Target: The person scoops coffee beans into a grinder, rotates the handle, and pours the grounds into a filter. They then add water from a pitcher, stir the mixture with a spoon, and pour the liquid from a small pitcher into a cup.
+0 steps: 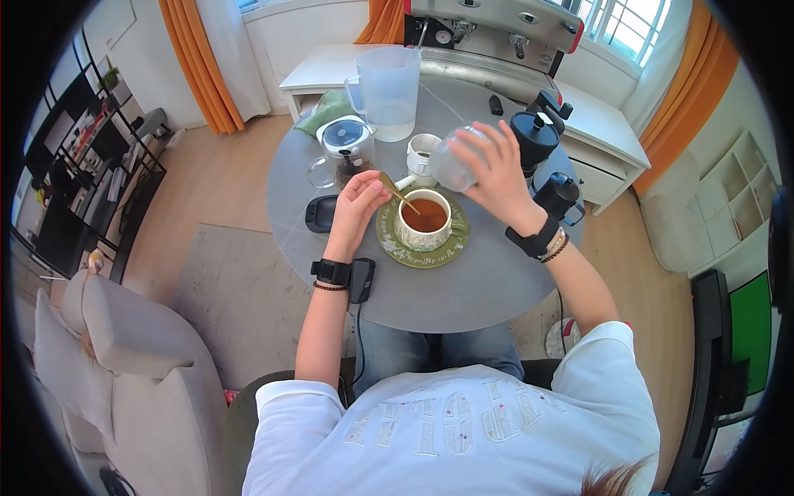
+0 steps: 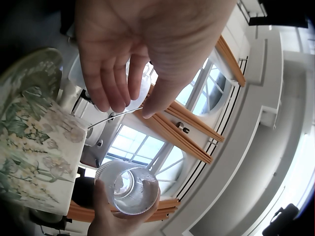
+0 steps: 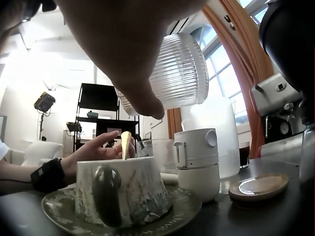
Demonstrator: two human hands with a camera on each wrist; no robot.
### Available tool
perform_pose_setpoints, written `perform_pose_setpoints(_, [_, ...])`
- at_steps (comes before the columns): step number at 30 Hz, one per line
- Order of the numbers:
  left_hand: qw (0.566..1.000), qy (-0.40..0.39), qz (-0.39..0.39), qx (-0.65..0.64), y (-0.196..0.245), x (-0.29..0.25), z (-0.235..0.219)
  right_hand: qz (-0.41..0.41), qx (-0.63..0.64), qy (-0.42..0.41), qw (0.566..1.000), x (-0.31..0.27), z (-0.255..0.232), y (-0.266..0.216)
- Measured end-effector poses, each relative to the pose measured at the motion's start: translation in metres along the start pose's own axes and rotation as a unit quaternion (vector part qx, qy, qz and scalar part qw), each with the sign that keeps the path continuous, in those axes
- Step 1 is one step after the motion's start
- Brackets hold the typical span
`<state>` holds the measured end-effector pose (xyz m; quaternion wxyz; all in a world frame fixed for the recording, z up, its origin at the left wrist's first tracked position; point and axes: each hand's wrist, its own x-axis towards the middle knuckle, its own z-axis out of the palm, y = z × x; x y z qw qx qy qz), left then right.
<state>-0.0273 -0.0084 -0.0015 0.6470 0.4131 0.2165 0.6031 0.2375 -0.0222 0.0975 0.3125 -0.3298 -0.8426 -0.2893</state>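
A floral cup [image 1: 420,240] of reddish-brown tea stands on a green saucer [image 1: 447,255] with lettering round its rim. My left hand [image 1: 361,207] pinches the end of a gold spoon [image 1: 397,193] between thumb and fingertips; its lower end dips into the tea. In the right wrist view the spoon [image 3: 126,142] leans up out of the cup [image 3: 133,187]. My right hand [image 1: 500,178] grips a clear ribbed glass [image 1: 452,165], tilted in the air beyond the cup. From the left wrist view, the glass [image 2: 129,189] shows no visible contents.
Behind the cup stand a white two-part mug [image 1: 423,153], a large plastic pitcher [image 1: 393,95] and a glass teapot [image 1: 351,149]. Black coffee gear [image 1: 533,140] lines the right side. A round wooden coaster [image 3: 258,188] lies near the mug. A small black tray [image 1: 321,213] sits at left.
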Motion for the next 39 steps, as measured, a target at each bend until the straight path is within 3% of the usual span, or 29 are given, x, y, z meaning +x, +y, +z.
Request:
perform_pose_setpoints(3, [1.0, 0.001, 0.0, -0.002, 0.0, -0.001, 0.001, 0.145, 0.11, -0.003, 0.983, 0.003, 0.003, 0.016])
perform_pose_setpoints(6, [1.0, 0.001, -0.002, 0.001, 0.0, 0.0, 0.0, 0.29, 0.229, -0.025, 0.929, -0.004, 0.015, 0.031])
perform_pose_setpoints(9, [1.0, 0.0, -0.003, 0.004, 0.0, -0.001, 0.001, 0.351, 0.279, -0.062, 0.892, -0.013, 0.033, 0.035])
perform_pose_setpoints(12, [1.0, 0.0, -0.009, 0.004, 0.0, -0.001, 0.0, 0.381, 0.27, -0.069, 0.881, -0.017, 0.053, 0.026])
perform_pose_setpoints(18, [1.0, -0.001, -0.006, 0.003, 0.0, -0.002, -0.001, 0.482, 0.315, -0.03, 0.817, -0.029, 0.095, 0.031])
perform_pose_setpoints(27, [1.0, 0.001, -0.005, -0.003, 0.002, -0.004, 0.001, 0.503, 0.317, 0.011, 0.804, -0.045, 0.123, 0.038])
perform_pose_setpoints(36, [1.0, 0.002, -0.005, 0.004, 0.002, -0.005, 0.002, 0.518, 0.321, -0.038, 0.792, -0.04, 0.118, 0.037])
perform_pose_setpoints(39, [1.0, 0.008, -0.007, 0.015, 0.0, -0.004, 0.0, 0.558, 0.329, -0.076, 0.758, -0.038, 0.102, 0.03])
